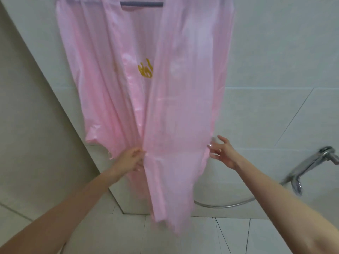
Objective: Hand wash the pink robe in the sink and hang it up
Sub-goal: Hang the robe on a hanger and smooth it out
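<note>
The pink robe [176,107] hangs full length against the tiled wall from a dark hanger bar [141,4] at the top of the view. It bears a yellow emblem [145,69] near the middle. My left hand [131,158] pinches the inner edge of the right front panel, low down. My right hand [221,150] is at the outer edge of the same panel, fingers spread and touching the cloth without a clear grip.
A chrome shower mixer [311,163] with a hose [223,205] sticks out of the wall at the right. A slanted beige wall panel [45,116] stands at the left. White floor tiles [201,235] lie below the robe's hem.
</note>
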{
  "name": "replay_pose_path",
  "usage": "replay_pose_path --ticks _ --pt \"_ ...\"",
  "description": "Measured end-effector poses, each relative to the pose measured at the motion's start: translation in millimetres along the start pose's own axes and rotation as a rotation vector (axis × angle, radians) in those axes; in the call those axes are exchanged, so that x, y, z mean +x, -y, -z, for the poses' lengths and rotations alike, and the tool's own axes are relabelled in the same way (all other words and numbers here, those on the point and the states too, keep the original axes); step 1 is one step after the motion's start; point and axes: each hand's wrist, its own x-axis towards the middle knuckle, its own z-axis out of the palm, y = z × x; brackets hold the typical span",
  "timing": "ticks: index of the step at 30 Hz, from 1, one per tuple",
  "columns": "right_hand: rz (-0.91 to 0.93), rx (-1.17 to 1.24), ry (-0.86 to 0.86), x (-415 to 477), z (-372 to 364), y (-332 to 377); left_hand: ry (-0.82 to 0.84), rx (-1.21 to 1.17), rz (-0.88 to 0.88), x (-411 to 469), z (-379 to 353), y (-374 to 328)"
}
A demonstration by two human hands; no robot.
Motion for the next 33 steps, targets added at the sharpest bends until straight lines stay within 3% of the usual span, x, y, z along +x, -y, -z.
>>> replay_pose_path --ticks 1,2,5,8,10,13,15,18,20,23,26,30,33 --pt "0.012 0.074 -0.032 2 3 2 -0.167 0.078 -0.057 8 4 4" --pt "0.027 0.147 -0.058 4 4 4 -0.233 0.125 -0.096 15 9 6" --pt "0.056 0.200 -0.047 7 -2 16 -0.132 0.210 -0.110 26 15 11" --pt "0.070 0.022 -0.030 6 -13 22 -0.154 0.286 -0.098 29 21 20" --pt "0.114 -0.127 -0.121 5 -18 24 -0.138 0.353 -0.071 32 27 26" --pt "0.222 -0.078 -0.313 7 -5 23 0.027 0.561 -0.016 33 34 22" --pt "0.219 0.038 -0.203 -1 13 28 0.025 0.643 -0.059 33 38 5" --pt "0.134 0.163 0.127 -17 44 37 -0.167 0.517 -0.250 36 34 -40" --pt "0.124 0.164 0.176 -26 53 42 -0.297 0.434 -0.413 40 25 -70" --pt "0.205 0.135 -0.089 -33 64 52 -0.474 0.370 -0.602 49 12 -106" --pt "0.354 0.345 -0.303 -48 88 65 -0.501 0.322 -0.666 58 3 -128" --pt "0.444 0.609 -0.318 -67 119 75 -0.471 0.306 -0.672 70 -4 -138" --pt "0.414 0.503 -0.409 -65 123 74 -0.447 0.274 -0.673 76 0 -139"
